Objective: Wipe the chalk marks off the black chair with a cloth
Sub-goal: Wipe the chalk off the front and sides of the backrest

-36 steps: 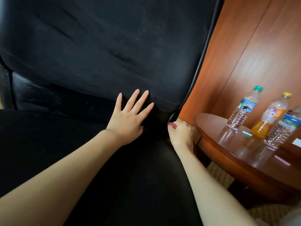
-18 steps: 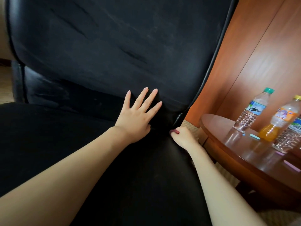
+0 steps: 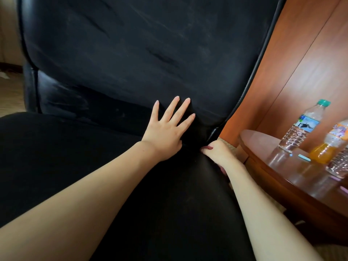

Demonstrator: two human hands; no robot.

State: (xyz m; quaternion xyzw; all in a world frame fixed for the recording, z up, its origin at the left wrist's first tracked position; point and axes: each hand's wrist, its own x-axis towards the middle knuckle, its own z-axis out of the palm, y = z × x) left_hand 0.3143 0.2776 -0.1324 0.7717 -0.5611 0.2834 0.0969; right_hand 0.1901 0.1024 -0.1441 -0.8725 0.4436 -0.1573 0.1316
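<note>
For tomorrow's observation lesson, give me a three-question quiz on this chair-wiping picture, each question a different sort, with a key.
1. True or false: the left hand lies flat, fingers spread, on the chair.
2. What does the right hand grip? A) a bottle B) the seat's right edge C) the table's rim
3. How many bottles stand on the table?

Key: 1 true; 2 B; 3 three.

right hand [image 3: 216, 151] fingers hidden behind seat edge, bottles [image 3: 337, 140] cropped
</note>
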